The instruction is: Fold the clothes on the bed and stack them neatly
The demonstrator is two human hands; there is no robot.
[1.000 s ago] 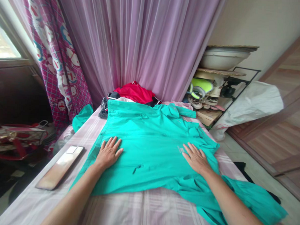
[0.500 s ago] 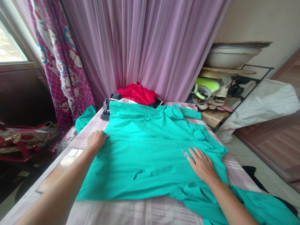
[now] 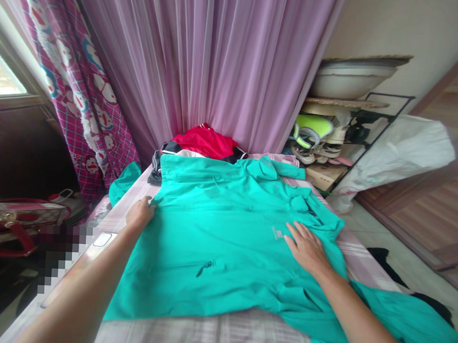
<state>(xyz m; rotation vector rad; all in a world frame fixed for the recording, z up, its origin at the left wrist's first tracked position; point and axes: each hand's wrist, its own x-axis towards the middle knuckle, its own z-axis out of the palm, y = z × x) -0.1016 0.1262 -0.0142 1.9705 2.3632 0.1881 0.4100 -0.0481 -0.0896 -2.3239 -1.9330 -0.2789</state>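
Left hand (image 3: 139, 214) curled, pinching teal jacket (image 3: 226, 237) edge; right hand (image 3: 306, 247) flat, fingers spread, on jacket.

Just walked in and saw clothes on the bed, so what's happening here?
A person has a teal jacket spread out on a bed with a pink checked sheet. The left hand grips the jacket's left edge, fingers curled, while the right hand lies flat on the cloth. One sleeve hangs off the bed's right side. A red garment sits at the far end, and a phone lies near the left arm.
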